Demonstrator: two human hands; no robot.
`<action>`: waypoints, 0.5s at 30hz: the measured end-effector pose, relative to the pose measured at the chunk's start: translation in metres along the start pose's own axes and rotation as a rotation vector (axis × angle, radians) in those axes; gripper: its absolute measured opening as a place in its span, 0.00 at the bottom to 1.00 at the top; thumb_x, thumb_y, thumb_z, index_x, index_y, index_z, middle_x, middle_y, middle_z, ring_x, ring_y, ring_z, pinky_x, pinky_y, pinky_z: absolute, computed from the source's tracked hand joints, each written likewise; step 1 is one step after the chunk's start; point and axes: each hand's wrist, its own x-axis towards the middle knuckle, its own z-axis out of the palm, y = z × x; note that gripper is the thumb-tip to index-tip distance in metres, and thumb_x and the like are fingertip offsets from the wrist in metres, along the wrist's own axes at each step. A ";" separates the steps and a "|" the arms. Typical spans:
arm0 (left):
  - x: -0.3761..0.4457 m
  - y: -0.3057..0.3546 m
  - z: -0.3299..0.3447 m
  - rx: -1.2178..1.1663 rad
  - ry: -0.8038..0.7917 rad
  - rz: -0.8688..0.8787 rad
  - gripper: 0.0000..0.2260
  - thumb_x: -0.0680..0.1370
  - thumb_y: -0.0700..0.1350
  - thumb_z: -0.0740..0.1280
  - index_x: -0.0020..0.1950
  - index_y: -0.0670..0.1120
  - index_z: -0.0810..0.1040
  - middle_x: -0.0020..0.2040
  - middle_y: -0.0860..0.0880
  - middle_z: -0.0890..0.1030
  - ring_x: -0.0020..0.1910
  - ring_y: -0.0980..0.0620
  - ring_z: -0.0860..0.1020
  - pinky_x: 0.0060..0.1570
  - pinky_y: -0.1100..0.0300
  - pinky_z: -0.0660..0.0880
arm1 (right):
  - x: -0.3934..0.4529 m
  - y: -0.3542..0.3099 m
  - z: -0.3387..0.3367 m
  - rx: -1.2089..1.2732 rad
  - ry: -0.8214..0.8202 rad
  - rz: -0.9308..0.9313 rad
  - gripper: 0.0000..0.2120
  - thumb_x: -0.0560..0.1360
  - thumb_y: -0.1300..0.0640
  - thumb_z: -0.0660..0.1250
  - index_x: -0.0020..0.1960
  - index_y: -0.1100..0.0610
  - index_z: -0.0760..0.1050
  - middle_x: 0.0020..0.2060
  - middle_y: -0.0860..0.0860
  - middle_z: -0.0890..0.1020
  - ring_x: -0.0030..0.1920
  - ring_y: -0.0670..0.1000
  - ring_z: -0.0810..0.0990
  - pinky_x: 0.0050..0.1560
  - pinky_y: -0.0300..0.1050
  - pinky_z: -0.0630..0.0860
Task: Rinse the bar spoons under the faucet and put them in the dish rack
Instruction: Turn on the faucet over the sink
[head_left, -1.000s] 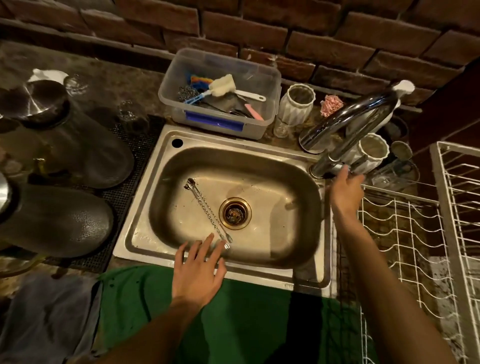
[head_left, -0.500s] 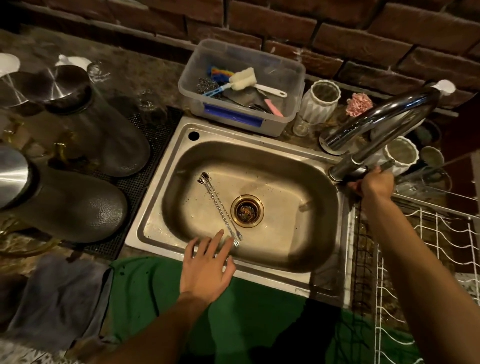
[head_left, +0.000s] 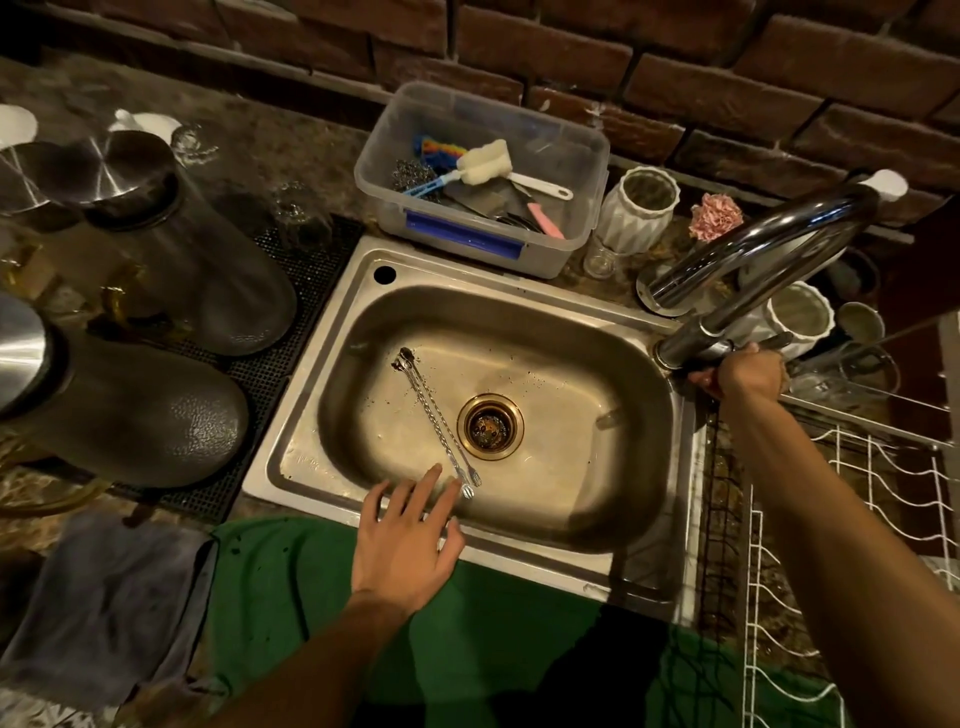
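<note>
Two twisted metal bar spoons (head_left: 435, 420) lie side by side on the bottom of the steel sink (head_left: 582, 332), slanting from upper left to the front, left of the brass drain (head_left: 490, 426). My left hand (head_left: 408, 540) hovers open over the sink's front rim, fingertips just short of the spoons' near ends. My right hand (head_left: 745, 371) is closed on the faucet handle at the base of the chrome faucet (head_left: 753, 260). No water runs. The white wire dish rack (head_left: 852, 519) stands at the right.
A clear plastic tub (head_left: 571, 156) with brushes and scrubbers sits behind the sink. White ribbed cups (head_left: 636, 208) stand near the faucet. Large dark shakers (head_left: 156, 410) lie on a black mat at left. A green cloth (head_left: 291, 582) and a grey cloth (head_left: 104, 597) cover the front counter.
My right hand went from open near the faucet base to closed on the handle. My left hand stayed open near the spoons' ends. The view shifted slightly.
</note>
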 end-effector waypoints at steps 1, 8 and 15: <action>0.000 0.000 0.000 0.000 0.001 0.001 0.22 0.79 0.58 0.56 0.72 0.57 0.71 0.71 0.51 0.75 0.63 0.50 0.77 0.68 0.45 0.64 | 0.001 -0.001 0.000 0.013 -0.005 0.019 0.23 0.86 0.55 0.46 0.65 0.71 0.70 0.14 0.56 0.74 0.10 0.45 0.70 0.13 0.34 0.68; 0.000 0.001 -0.002 0.010 0.009 0.005 0.22 0.78 0.57 0.57 0.71 0.56 0.73 0.70 0.50 0.76 0.62 0.50 0.78 0.67 0.44 0.66 | 0.016 0.005 0.001 0.022 -0.016 0.075 0.21 0.86 0.54 0.46 0.67 0.66 0.69 0.10 0.51 0.72 0.11 0.45 0.72 0.12 0.33 0.68; -0.001 0.002 -0.002 0.007 0.025 0.006 0.22 0.78 0.57 0.57 0.71 0.56 0.73 0.70 0.50 0.76 0.61 0.50 0.78 0.67 0.44 0.66 | 0.018 0.010 0.004 0.057 -0.002 0.045 0.28 0.86 0.52 0.45 0.32 0.64 0.66 0.10 0.51 0.71 0.11 0.44 0.71 0.12 0.32 0.67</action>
